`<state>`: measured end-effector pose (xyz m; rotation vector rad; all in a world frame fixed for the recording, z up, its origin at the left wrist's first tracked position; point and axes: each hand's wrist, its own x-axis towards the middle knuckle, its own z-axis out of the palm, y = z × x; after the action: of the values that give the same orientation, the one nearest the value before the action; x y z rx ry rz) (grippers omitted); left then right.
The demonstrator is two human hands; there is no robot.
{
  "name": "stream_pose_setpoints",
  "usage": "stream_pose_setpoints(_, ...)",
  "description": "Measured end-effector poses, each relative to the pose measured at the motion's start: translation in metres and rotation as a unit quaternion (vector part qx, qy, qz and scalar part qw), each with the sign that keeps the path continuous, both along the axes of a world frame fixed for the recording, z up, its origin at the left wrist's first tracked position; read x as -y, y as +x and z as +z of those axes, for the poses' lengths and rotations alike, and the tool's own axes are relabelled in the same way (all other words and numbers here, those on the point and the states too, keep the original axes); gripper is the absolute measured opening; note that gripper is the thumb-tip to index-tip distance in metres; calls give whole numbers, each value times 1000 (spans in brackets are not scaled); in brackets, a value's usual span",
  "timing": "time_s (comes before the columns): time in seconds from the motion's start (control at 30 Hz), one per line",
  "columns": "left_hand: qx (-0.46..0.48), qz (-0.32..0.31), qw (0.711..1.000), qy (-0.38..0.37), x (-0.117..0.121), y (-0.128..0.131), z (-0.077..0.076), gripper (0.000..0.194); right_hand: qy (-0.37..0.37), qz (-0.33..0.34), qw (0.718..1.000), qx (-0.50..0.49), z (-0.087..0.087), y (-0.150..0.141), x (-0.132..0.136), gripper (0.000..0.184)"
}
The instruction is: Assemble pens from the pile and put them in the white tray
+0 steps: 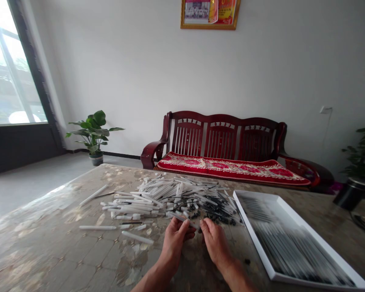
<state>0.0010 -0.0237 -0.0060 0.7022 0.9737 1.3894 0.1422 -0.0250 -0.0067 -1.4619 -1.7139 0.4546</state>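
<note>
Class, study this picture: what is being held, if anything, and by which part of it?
The left hand appears to hold a white tube near its middle. Its far end points toward the right hand, and whether that hand grips it cannot be told.

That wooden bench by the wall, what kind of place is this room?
It looks like a sitting room in someone's home, perhaps also used for handwork. It has a dark wooden bench with a red cushion, a potted plant, and a pile of white tubes on the table.
</note>
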Motion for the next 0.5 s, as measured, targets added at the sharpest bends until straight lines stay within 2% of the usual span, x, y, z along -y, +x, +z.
stream_pose_setpoints(0.17, 8, 5, 1000, -3, 0, -2, 0, 50, 5, 49, 999, 7, 2, 0, 3, 37)
stream_pose_setpoints(0.37, 7, -7, 1000, -4, -1, -1, 0, 51, -47, 25, 999, 11, 3, -1, 1, 52)
stream_pose_setpoints(0.5, 9, -2, 1000, -6, 1, -1, 1, 50, -27, 54, 998, 17, 4, -2, 2, 45)
